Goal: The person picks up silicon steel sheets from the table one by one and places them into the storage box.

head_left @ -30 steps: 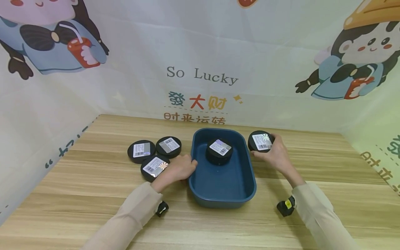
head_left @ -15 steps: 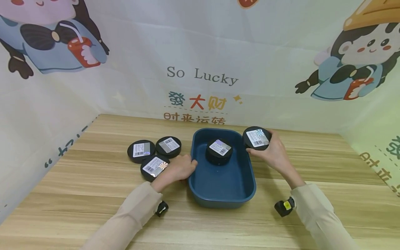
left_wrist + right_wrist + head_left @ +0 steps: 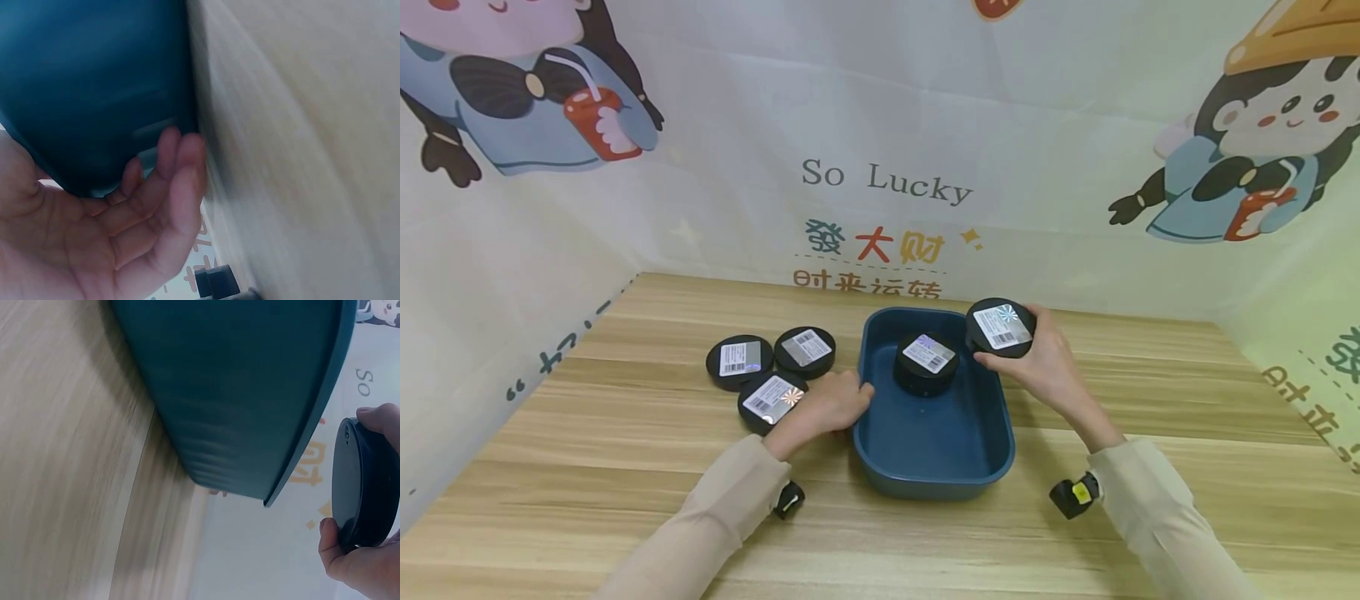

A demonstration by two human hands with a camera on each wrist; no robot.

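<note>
A deep blue plastic bin [image 3: 934, 446] stands in the middle of the table. My left hand [image 3: 835, 402] grips its left side, thumb at the rim; in the left wrist view the curled fingers [image 3: 185, 194] lie along the outer wall. Pinched by the edges in my right hand [image 3: 1047, 362] is a flat round black container [image 3: 1000, 327] with a white barcode label on top. It overlaps the bin's back right corner in the head view; in the right wrist view it is raised above the rim. Inside the bin, toward the back, sits a similar black container [image 3: 926, 363], label up.
Left of the bin lie three more labelled black containers [image 3: 739, 362] in a close cluster, the nearest partly behind my left hand. A printed cloth [image 3: 880, 108] hangs behind the wooden table [image 3: 587, 467]. Small black devices [image 3: 1072, 495] show below both wrists.
My right hand has carried its black container left and slightly up, from beside the bin to over its back right corner. The left hand has stayed at the bin's side.
</note>
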